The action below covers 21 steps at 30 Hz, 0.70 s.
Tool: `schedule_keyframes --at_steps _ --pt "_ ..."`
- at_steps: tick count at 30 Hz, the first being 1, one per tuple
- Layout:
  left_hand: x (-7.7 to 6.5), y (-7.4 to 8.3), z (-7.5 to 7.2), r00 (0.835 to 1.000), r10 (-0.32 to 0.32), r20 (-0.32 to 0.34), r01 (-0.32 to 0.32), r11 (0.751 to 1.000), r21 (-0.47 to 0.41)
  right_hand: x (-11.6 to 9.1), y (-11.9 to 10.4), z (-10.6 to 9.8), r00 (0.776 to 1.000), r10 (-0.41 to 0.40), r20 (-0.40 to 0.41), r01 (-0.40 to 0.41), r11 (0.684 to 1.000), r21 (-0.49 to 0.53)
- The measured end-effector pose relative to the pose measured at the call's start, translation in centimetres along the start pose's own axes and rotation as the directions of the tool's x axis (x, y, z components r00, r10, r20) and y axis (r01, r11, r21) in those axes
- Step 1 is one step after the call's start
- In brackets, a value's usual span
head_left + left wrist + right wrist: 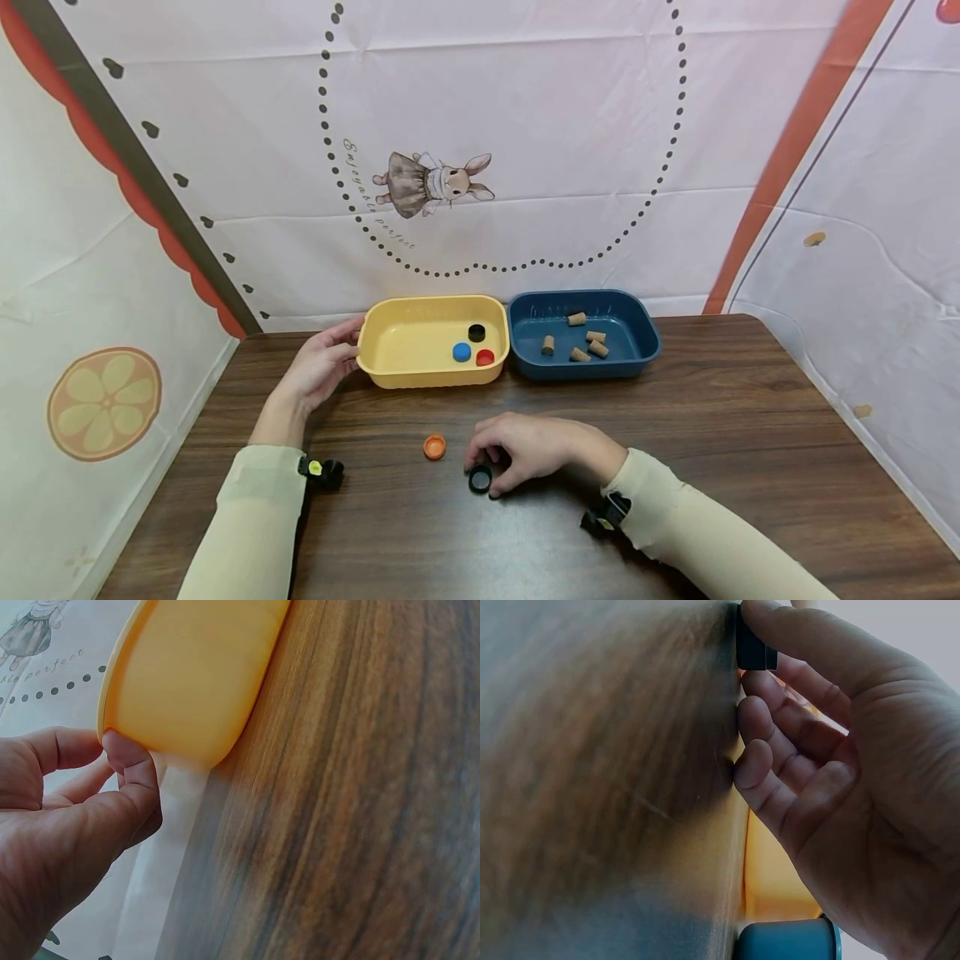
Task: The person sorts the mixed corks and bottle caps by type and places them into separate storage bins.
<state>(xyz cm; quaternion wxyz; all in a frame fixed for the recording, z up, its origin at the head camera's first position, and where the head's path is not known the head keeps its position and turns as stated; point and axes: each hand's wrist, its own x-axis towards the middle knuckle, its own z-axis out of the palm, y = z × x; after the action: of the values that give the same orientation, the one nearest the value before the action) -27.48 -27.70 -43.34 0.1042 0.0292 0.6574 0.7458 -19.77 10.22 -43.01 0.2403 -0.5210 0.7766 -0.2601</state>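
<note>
At the left end of the yellow tray (390,379), my left hand (324,364) pinches the rim between thumb and fingers, as the left wrist view shows up close. My right hand (528,450) is low over the table, thumb and fingers around a black bottle cap (480,478) that lies with its hollow side up. In the right wrist view the thumb overlaps the black cap (751,645), and the other fingers are curled near the tabletop. An orange cap (434,447) lies to the left of this hand. Inside the yellow tray are a black cap (476,333), a blue cap (461,352) and a red cap (485,357).
Right beside the yellow tray stands a dark blue tray (645,354) with several corks (597,348) in it. Both trays are at the back of the wooden table (720,450), close to a printed cloth wall (570,150).
</note>
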Motion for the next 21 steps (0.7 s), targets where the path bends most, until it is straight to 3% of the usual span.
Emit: schedule_keyframes --at_steps 21 --pt "0.02 0.06 -0.02 1.0 0.002 0.004 -0.002 1.0 -0.004 -0.01 -0.13 -0.29 1.0 0.017 0.006 -0.017 1.0 -0.019"
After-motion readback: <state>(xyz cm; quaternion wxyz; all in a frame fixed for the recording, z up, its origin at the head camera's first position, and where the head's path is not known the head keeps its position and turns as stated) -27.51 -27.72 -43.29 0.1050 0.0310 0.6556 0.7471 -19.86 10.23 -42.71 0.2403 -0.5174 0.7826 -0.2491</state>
